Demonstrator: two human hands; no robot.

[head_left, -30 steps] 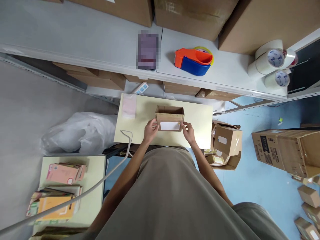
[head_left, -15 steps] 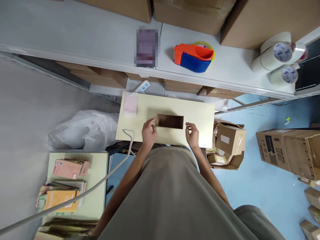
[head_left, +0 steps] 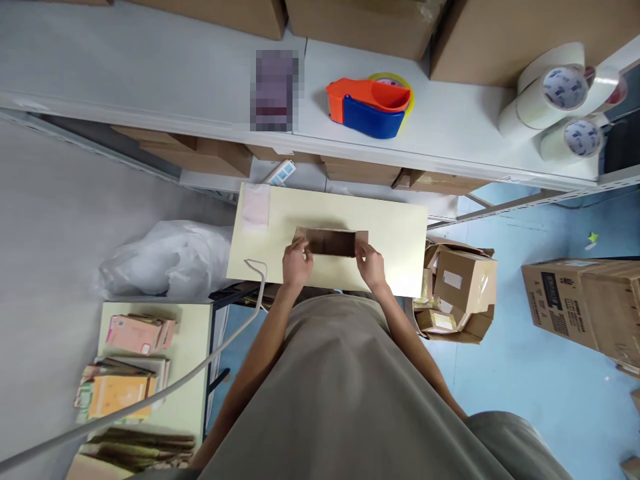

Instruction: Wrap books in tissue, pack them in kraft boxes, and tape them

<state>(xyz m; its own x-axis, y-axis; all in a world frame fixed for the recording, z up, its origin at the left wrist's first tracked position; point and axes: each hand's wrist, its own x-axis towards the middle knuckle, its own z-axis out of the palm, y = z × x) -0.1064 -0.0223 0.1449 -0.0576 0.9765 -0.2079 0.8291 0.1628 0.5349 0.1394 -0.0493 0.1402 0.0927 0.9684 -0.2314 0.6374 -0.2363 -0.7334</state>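
A small cardboard box [head_left: 333, 243] stands on the cream tabletop [head_left: 395, 230] with its open top facing up and a dark inside. Short flaps stick out at its left and right ends. My left hand [head_left: 299, 263] is at the left end, thumb and fingers closed on that flap. At the opposite end, my right hand [head_left: 371, 265] has its fingers curled around the right flap. The fingertips partly cover both flaps. A pale pink sheet or packet [head_left: 255, 207] lies at the table's back left corner.
A grey shelf holds an orange and blue tape dispenser [head_left: 369, 107], tape rolls [head_left: 564, 88] and large cartons. A cable [head_left: 200, 365] runs across the left side. A carton of boxes [head_left: 463, 279] stands right of the table, a white plastic bag [head_left: 167, 260] left of it.
Both hands have moved onto the box ends; the right hand was apart from it and has come left. The end flaps now show, spread outward. The view has shifted slightly.
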